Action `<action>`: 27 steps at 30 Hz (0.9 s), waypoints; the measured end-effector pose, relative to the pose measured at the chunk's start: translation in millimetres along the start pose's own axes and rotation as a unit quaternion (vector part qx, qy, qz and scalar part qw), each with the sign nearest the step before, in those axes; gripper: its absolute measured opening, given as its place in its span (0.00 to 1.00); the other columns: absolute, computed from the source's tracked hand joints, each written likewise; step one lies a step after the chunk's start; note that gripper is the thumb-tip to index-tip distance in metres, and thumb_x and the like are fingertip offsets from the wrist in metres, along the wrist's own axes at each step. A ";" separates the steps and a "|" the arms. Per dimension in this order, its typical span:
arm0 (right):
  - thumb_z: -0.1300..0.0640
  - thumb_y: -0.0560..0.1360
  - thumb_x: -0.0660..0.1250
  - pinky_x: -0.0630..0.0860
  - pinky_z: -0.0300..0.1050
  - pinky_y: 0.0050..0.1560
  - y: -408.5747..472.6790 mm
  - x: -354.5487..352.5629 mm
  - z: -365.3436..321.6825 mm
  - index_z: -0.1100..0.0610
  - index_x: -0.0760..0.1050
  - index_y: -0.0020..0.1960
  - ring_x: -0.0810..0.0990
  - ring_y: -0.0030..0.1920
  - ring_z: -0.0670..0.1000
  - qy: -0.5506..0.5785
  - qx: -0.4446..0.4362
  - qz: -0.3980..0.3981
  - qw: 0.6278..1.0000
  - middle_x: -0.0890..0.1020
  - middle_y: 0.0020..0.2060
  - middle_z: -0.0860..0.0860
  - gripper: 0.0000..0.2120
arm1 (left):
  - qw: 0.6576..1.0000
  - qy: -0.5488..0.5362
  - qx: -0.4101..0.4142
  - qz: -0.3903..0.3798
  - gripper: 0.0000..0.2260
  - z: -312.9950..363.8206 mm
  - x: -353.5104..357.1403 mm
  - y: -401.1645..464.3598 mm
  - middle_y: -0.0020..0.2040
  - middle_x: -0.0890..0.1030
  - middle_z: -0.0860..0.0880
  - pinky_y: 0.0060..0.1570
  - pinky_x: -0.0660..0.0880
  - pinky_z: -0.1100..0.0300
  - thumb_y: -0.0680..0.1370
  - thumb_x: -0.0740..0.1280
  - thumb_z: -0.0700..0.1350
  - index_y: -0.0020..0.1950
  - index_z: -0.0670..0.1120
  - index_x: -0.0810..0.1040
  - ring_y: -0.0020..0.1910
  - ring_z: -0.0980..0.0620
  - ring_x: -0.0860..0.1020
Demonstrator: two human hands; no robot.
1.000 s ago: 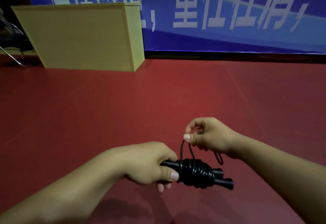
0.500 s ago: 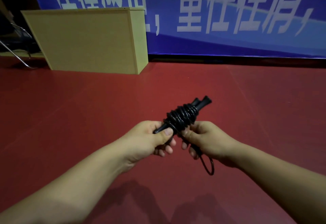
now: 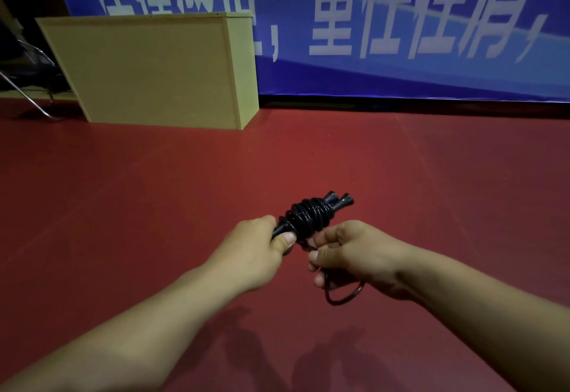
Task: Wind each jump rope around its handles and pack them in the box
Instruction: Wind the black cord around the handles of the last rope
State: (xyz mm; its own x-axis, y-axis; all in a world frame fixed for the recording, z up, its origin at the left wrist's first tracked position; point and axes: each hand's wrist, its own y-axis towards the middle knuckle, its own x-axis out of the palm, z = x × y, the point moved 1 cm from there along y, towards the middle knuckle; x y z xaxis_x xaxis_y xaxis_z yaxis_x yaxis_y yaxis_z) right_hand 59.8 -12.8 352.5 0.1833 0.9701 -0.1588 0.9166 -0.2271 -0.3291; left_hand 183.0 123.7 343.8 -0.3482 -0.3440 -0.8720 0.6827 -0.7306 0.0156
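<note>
A black jump rope [image 3: 310,217] is wound in many turns around its two handles, whose free ends point up and to the right. My left hand [image 3: 256,251] grips the near ends of the handles, thumb pressed on the coil. My right hand [image 3: 354,251] pinches the loose end of the rope just below the coil, and a small loop hangs under its fingers. A tall tan wooden box [image 3: 154,70] stands on the floor at the far left; its inside is hidden.
The floor [image 3: 431,191] is dark red. A blue banner with white characters [image 3: 401,27] runs along the back wall. A metal chair leg [image 3: 27,98] shows at the far left beside the box.
The bundle has turned from lying sideways to pointing up and right. My right hand moved from above the coil to below it, pulling the loose end down.
</note>
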 end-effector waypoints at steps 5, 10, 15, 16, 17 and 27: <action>0.66 0.78 0.64 0.80 0.43 0.36 -3.2 7.6 -2.7 0.63 0.76 0.50 0.80 0.33 0.50 0.049 0.048 -0.022 0.997 0.80 0.35 0.55 0.03 | 0.999 0.009 -0.013 0.032 0.13 -0.8 2.5 3.4 0.39 0.82 0.48 0.43 0.78 0.47 0.79 0.62 0.57 0.42 0.49 0.70 0.39 0.45 0.81; 0.60 0.78 0.65 0.77 0.45 0.38 -3.2 7.7 -4.9 0.58 0.77 0.50 0.79 0.35 0.50 0.019 0.082 -0.018 0.996 0.79 0.33 0.51 0.03 | 0.998 0.022 -0.010 0.055 0.12 -3.2 2.9 6.5 0.38 0.82 0.48 0.44 0.77 0.47 0.79 0.62 0.55 0.41 0.49 0.69 0.41 0.44 0.81; 0.58 0.77 0.65 0.77 0.44 0.37 -4.9 12.2 -3.4 0.55 0.78 0.48 0.76 0.35 0.49 -0.023 0.101 -0.020 0.994 0.78 0.34 0.50 0.04 | 0.999 0.015 -0.029 0.041 0.12 -8.8 2.6 9.7 0.37 0.82 0.48 0.43 0.78 0.48 0.79 0.63 0.55 0.41 0.49 0.72 0.38 0.46 0.81; 0.58 0.77 0.65 0.77 0.44 0.37 -4.8 13.4 -2.6 0.55 0.78 0.47 0.75 0.34 0.49 -0.032 0.099 -0.016 0.994 0.77 0.34 0.50 0.04 | 0.999 0.019 -0.030 0.040 0.12 -9.8 3.3 9.6 0.37 0.82 0.48 0.43 0.79 0.48 0.79 0.64 0.55 0.41 0.48 0.73 0.38 0.46 0.81; 0.58 0.77 0.64 0.76 0.44 0.36 -4.8 14.1 -3.3 0.55 0.78 0.46 0.74 0.34 0.49 -0.045 0.093 -0.011 0.995 0.76 0.34 0.50 0.05 | 0.999 0.023 -0.028 0.041 0.12 -9.6 3.6 10.8 0.37 0.83 0.48 0.43 0.79 0.48 0.79 0.64 0.55 0.41 0.48 0.73 0.38 0.45 0.81; 0.56 0.76 0.62 0.77 0.42 0.32 -15.1 22.2 -12.1 0.59 0.76 0.35 0.80 0.28 0.46 -0.327 -0.077 0.051 0.940 0.82 0.29 0.49 0.12 | 0.999 0.015 -0.031 0.030 0.09 -14.5 4.1 18.0 0.37 0.83 0.47 0.43 0.80 0.48 0.77 0.66 0.52 0.41 0.48 0.75 0.39 0.44 0.82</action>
State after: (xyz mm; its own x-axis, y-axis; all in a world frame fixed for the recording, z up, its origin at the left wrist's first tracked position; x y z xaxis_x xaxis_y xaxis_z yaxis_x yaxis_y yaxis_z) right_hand 54.3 13.2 365.2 0.0618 0.6722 -0.7378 0.9557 -0.2529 -0.1503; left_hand 203.2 117.6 333.5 -0.2866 -0.3671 -0.8849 0.7401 -0.6714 0.0388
